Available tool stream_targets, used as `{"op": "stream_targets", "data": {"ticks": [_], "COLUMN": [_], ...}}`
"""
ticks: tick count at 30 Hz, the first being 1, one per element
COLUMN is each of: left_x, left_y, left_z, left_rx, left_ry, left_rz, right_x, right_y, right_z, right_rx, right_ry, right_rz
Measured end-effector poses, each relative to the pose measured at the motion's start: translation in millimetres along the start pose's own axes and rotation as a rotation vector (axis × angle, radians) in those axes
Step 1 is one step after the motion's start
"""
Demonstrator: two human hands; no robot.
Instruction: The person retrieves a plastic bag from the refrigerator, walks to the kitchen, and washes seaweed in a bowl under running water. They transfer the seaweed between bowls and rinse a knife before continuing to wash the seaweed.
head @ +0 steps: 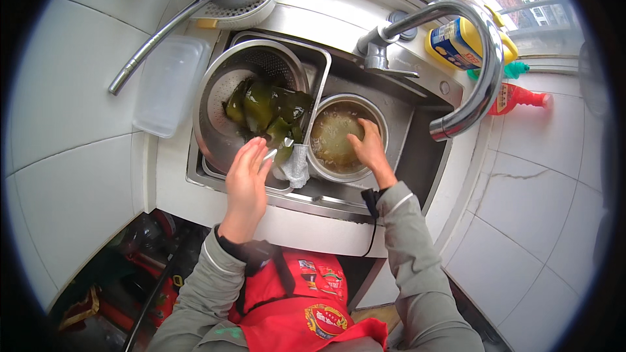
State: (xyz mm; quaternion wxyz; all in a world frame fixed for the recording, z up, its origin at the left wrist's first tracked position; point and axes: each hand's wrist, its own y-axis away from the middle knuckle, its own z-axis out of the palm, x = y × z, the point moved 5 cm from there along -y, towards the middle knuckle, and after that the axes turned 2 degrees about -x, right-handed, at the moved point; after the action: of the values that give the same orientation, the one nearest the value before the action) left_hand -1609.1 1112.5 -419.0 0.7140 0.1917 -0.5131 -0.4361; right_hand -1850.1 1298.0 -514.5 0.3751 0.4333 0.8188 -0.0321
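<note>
Dark green kelp pieces point(274, 105) lie in a perforated steel colander point(215, 83), which rests in a rectangular steel basin point(320, 68) at the sink's left side. My left hand point(248, 173) is raised, its fingers extended, over the colander's near rim, holding nothing that shows. Beside it, a grey-white cloth point(296, 166) hangs at the basin's edge. To the right stands a round steel pot point(384, 122) of cloudy, brownish water. My right hand point(368, 144) is over the pot, thumb and fingers apart at the water; whether the fingertips are under the surface is unclear.
A curved chrome faucet point(491, 58) arches over the sink's right side. Yellow point(457, 41) and red point(518, 99) bottles stand by the window. A translucent plastic container point(171, 85) lies left of the sink; behind it, a long-handled pan point(161, 41) rests on a white drainer point(266, 10).
</note>
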Motion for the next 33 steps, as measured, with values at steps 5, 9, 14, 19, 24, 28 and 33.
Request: {"op": "stream_targets", "data": {"ticks": [5, 9, 14, 19, 24, 28, 33], "left_x": [4, 14, 26, 36, 44, 52, 74], "left_y": [29, 33, 21, -16, -30, -12, 15], "left_z": [-21, -60, -85, -71, -75, -71, -64], "left_rx": [-0.049, 0.16, 0.359, 0.157, 0.212, 0.199, 0.186], "left_ry": [-0.086, -0.243, -0.499, -0.675, -0.9, -0.944, -0.789], "left_rz": [0.016, 0.08, 0.215, 0.359, 0.336, 0.505, 0.486], "right_x": [39, 25, 23, 33, 40, 40, 41], "right_y": [7, 3, 5, 33, 62, 81, 92], "right_z": [58, 41, -29, -62, -64, -63, -66], "right_rx": [-0.397, -0.212, 0.02, 0.025, 0.004, 0.01, 0.008], "right_ry": [0.187, -0.01, -0.07, -0.155, -0.169, -0.22, -0.266], "right_rz": [0.042, -0.004, -0.022, 0.092, 0.156, 0.148, 0.163]}}
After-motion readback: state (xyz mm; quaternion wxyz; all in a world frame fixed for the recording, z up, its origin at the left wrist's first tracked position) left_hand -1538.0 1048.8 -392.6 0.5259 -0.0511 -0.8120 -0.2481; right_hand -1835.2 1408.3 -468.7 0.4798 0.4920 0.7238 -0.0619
